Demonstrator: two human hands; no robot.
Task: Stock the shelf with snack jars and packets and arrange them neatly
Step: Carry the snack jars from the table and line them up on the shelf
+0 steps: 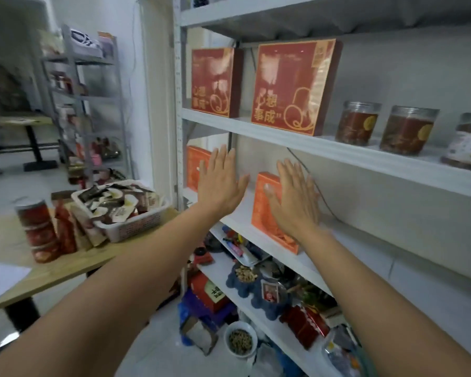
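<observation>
Both hands are raised flat before the middle shelf [244, 210], fingers straight, holding nothing: left hand [220, 183] clear of the boxes, right hand [294, 197] over, perhaps touching, an orange box [264, 213]. Jars [356, 123] stand on the upper shelf [283, 136]; packets [114, 197] fill a basket [136, 221] on the tabletop [74, 257].

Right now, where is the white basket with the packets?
The basket sits at the left of the head view, on the table, just right of the red jars and left of the shelf.
</observation>
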